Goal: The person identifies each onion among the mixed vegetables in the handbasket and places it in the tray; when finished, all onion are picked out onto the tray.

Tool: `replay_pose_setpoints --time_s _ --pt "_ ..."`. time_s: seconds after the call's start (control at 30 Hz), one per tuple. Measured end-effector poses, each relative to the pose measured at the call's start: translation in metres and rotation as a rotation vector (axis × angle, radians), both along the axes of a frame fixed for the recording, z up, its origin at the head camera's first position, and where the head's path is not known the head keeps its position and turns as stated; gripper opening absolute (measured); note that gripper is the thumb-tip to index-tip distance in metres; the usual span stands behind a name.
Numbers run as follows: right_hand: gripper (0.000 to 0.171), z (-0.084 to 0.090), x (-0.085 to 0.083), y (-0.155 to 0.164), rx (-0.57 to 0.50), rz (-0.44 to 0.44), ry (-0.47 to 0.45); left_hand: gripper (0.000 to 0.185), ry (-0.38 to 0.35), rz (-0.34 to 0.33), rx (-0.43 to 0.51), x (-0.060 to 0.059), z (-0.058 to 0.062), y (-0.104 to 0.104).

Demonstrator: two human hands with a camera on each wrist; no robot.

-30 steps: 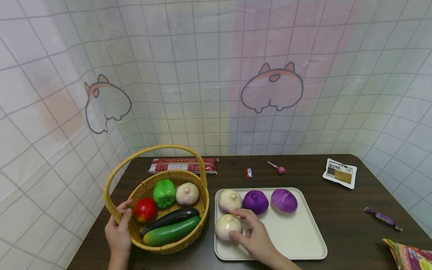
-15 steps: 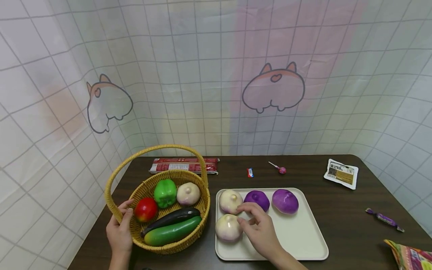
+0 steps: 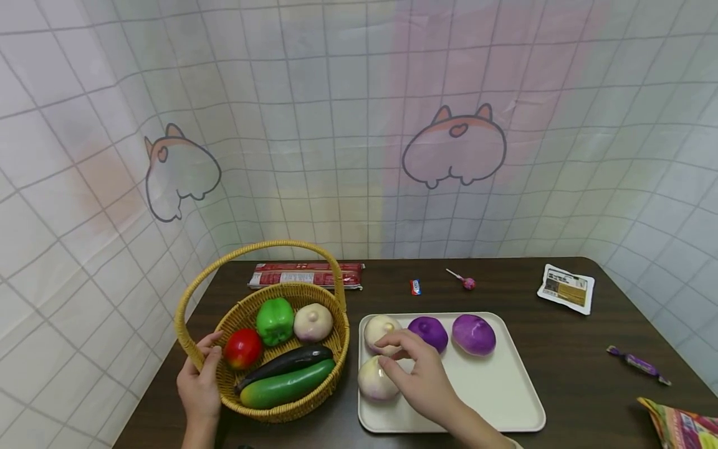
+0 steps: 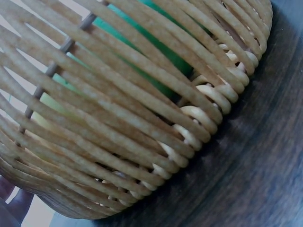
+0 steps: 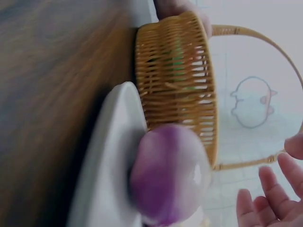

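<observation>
Near edge: left hand (image 3: 199,390) grips the near-left rim of the wicker basket (image 3: 314,405), thumb curled over the edge by the red tomato (image 3: 242,348). Left wrist view shows only basket weave, green behind it.

Right hand (image 3: 421,380) is over the left part of the white tray (image 3: 505,399), fingers loosely curled, fingertips at the two pale onions. Near onion (image 3: 373,381) sits at the tray's near-left; far onion (image 3: 378,327) is just behind it. Cannot tell if the fingers actually pinch either one; no firm grip visible. In the right wrist view the fingers look spread and relaxed.

Basket, near to far: green cucumber (image 3: 286,388), dark eggplant (image 3: 286,363), tomato, then green pepper (image 3: 275,320) and a pale onion (image 3: 313,322).

Tray far row, right of the far onion: two purple onions (image 3: 429,332) (image 3: 473,334).

Far counter (image 3: 589,374): red packet (image 3: 305,275) behind the basket, small red candy (image 3: 414,287), lollipop (image 3: 463,280), white pouch (image 3: 566,287) far right. Right side: purple wrapped candy (image 3: 637,363), colourful bag (image 3: 681,427) at near-right corner.
</observation>
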State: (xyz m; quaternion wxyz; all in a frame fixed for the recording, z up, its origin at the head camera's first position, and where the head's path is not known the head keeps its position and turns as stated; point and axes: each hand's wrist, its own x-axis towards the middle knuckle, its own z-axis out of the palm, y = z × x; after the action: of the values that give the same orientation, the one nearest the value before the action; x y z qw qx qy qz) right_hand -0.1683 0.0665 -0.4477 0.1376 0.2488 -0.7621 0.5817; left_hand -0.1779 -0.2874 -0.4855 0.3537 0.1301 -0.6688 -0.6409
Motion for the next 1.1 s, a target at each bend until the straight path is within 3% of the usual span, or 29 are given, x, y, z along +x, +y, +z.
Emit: replay_pose_setpoints --time_s 0.2,0.43,0.77,1.1 --pt "0.022 0.013 -0.004 -0.026 0.066 0.110 -0.066 0.019 -0.011 0.000 -0.006 0.000 0.000 0.000" --pt "0.023 0.015 -0.012 -0.059 0.064 0.215 -0.106 0.019 -0.013 0.007 -0.011 0.001 0.000 0.000" --pt "0.021 0.010 -0.026 -0.089 0.090 0.214 -0.128 0.021 -0.008 0.003 -0.011 0.001 0.002 0.001" --pt "0.036 0.013 -0.048 -0.109 0.318 0.155 -0.148 0.021 -0.010 -0.002 -0.013 0.002 0.002 0.001"
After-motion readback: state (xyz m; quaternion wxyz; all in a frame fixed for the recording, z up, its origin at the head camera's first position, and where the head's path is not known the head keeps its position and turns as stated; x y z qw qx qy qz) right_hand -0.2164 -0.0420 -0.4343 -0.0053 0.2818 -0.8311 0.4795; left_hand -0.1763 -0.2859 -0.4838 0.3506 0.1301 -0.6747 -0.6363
